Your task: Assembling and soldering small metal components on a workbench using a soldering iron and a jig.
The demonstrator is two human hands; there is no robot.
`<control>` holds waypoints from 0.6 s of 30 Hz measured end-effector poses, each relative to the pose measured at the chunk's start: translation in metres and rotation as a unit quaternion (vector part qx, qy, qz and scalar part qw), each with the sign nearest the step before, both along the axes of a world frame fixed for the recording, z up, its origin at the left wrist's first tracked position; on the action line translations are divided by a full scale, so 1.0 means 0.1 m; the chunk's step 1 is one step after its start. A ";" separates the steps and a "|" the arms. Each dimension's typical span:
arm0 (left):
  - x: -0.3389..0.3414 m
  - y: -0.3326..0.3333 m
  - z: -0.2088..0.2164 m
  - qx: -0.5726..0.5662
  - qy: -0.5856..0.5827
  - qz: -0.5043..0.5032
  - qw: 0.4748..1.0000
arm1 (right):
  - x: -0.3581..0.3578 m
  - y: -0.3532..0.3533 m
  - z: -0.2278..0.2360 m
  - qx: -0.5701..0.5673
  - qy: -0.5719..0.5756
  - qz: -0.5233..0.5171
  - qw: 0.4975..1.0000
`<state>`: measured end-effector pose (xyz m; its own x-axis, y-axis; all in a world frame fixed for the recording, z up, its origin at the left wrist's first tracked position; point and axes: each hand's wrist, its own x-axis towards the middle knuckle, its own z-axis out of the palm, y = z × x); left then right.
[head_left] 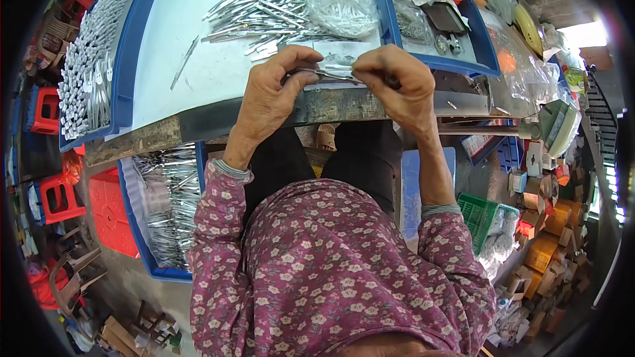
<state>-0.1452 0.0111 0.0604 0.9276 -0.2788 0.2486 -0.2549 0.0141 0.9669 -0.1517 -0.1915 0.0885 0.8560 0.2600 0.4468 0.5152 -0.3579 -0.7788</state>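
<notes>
Over the near edge of the table (218, 118), my two hands face each other. My left hand (274, 89) is closed, its thumb and fingers pinching a slim silver metal piece (336, 74). At the other end of that piece, my right hand (400, 89) is closed too, with curled fingers hiding part of it. Whether it is one piece or two together, I cannot tell. Just beyond lies a loose pile of slim silver metal pieces (254, 16). A clear plastic bag (340, 6) with similar pieces rests beside the pile. One single strip (184, 63) lies apart to the left.
Left on the table, a blue tray (124, 73) holds densely packed metal pieces. Another blue tray (135, 215) of silver pieces sits lower left, near a red stool (109, 208). A blue tray (486, 39) with bags stands right. A green crate (477, 215) and cardboard boxes (549, 251) are lower right.
</notes>
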 end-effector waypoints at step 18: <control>0.00 0.02 -0.04 0.019 0.006 -0.039 0.999 | -0.05 0.06 -0.02 -0.138 -0.139 0.022 0.980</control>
<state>-0.1457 0.0126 0.0566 0.9056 -0.3587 0.2263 -0.2437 -0.0034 0.9698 -0.1569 -0.1855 0.0868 0.6963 0.4383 0.5684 0.7136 -0.5079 -0.4826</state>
